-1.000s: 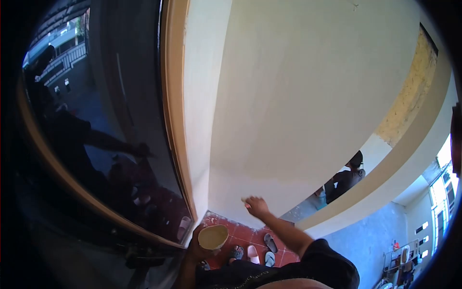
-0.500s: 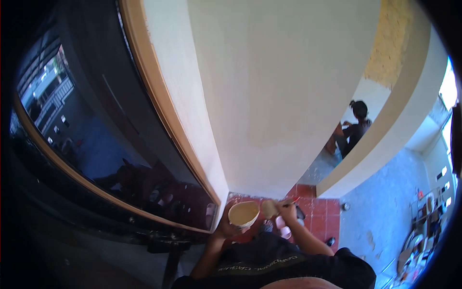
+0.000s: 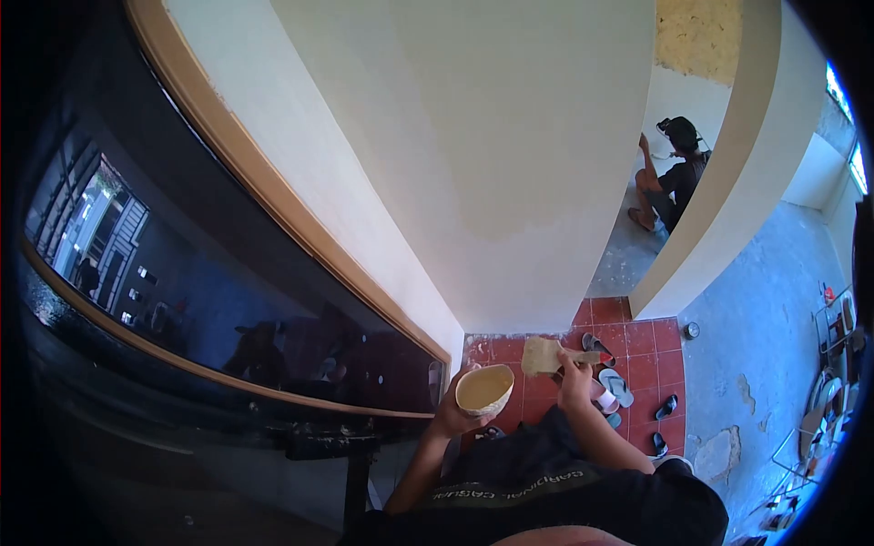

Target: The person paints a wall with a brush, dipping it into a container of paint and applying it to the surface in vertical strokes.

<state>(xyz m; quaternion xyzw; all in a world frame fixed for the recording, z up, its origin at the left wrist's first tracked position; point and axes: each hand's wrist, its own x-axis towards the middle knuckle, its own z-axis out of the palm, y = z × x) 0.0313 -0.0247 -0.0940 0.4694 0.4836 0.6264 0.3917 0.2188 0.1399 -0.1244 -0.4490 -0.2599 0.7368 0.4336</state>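
My left hand (image 3: 452, 417) grips a small round bowl (image 3: 484, 389) of pale cream paste, held up at chest height. Just right of it, my right hand (image 3: 575, 378) holds a flat scraper (image 3: 543, 356) whose wide blade is coated in the same cream stuff and points toward the bowl. Blade and bowl are close but apart. Straight ahead rises a cream-coated wall (image 3: 492, 136), smooth and freshly covered in its middle.
A dark glass window (image 3: 228, 309) in a tan frame fills the left. Several sandals (image 3: 619, 387) lie on the red tile floor (image 3: 637, 337) below. Another person (image 3: 669, 173) crouches beyond a cream pillar (image 3: 728, 164). Clutter stands on grey concrete at the right edge (image 3: 819, 382).
My right hand left the wall and came back beside the bowl with the coated scraper. My view tilted down and right, showing more floor.
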